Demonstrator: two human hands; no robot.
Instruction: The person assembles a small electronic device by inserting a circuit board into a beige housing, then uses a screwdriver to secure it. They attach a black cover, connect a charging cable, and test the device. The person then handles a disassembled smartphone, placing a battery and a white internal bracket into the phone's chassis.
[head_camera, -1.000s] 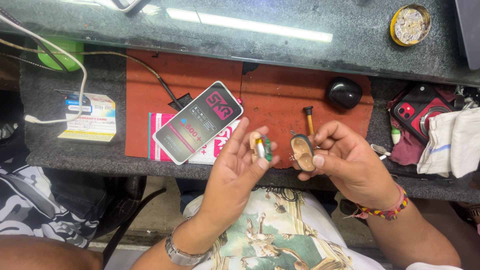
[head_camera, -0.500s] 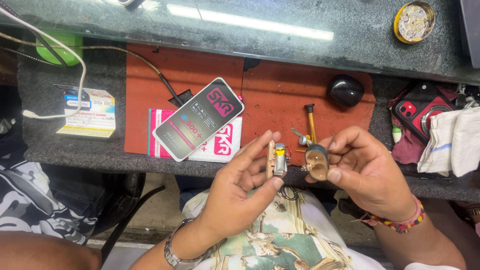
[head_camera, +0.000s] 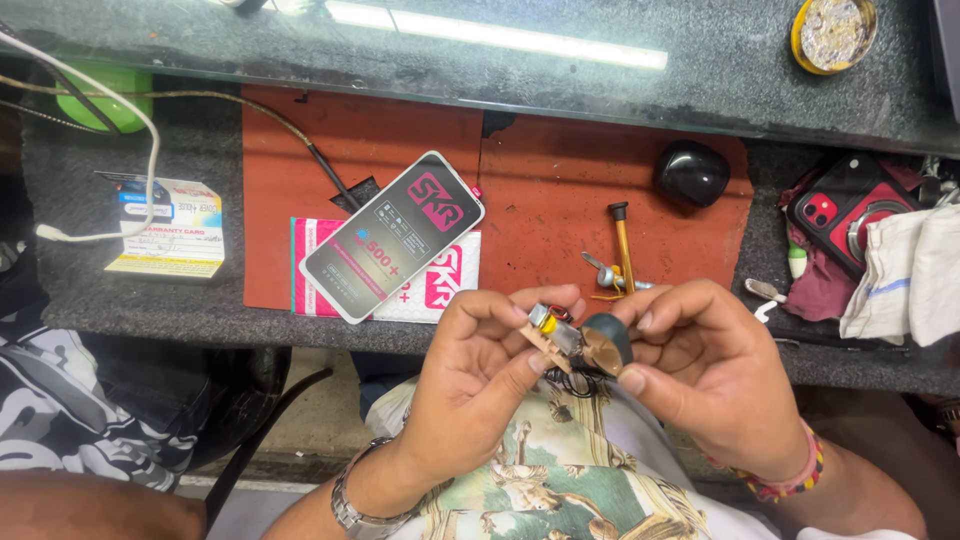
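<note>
- A small circuit board (head_camera: 556, 340) with a metal part and a yellow bit on it sits between the two hands, just below the near edge of the counter and above the person's lap.
- Touching the board's right end is a small rounded shell (head_camera: 603, 345), dark on the outside and tan inside; thin dark wires hang under both.
- The left hand (head_camera: 478, 385) is curled, thumb and fingertips pinched on the board's left end; a metal watch sits on that wrist.
- The right hand (head_camera: 700, 375) is curled too, thumb and forefinger gripping the rounded shell; a beaded band circles the wrist.
- Just beyond the hands, on the red mat (head_camera: 560, 190), lie a screwdriver (head_camera: 623, 245) with a yellow shaft and a few small metal bits beside it.
- A phone (head_camera: 393, 236) with a lit screen lies tilted on a pink and white packet (head_camera: 440, 290), left of the hands.
- A black oval case (head_camera: 691, 173) rests further back on the mat.
- A red phone (head_camera: 838, 215) and a white cloth (head_camera: 915, 275) lie at the right.
- A printed card (head_camera: 165, 228) and a white cable (head_camera: 150, 160) lie well to the left.
</note>
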